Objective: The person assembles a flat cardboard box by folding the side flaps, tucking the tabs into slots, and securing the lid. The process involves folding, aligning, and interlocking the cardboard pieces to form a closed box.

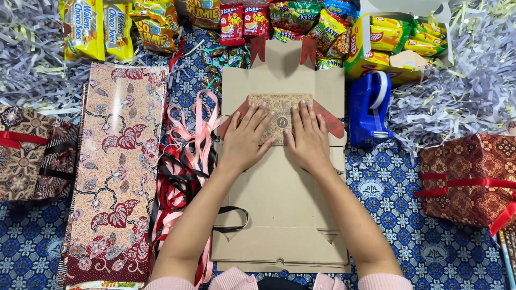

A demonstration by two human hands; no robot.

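My left hand [244, 140] and right hand [307, 138] lay side by side, palms down, fingers [258, 115] spread flat and gripping nothing, pressing on the patterned brown flap [280, 103] of the flat cardboard box [285, 215]. The box lay in the middle of the desk [392, 182], its long axis running away from me, and the flap ran crosswise under my fingertips, just ahead of both palms. Neither hand was nearer; they shared it evenly. The blue tape dispenser [368, 110] stood near my right hand, the loose ribbons [185, 156] just beside my left.
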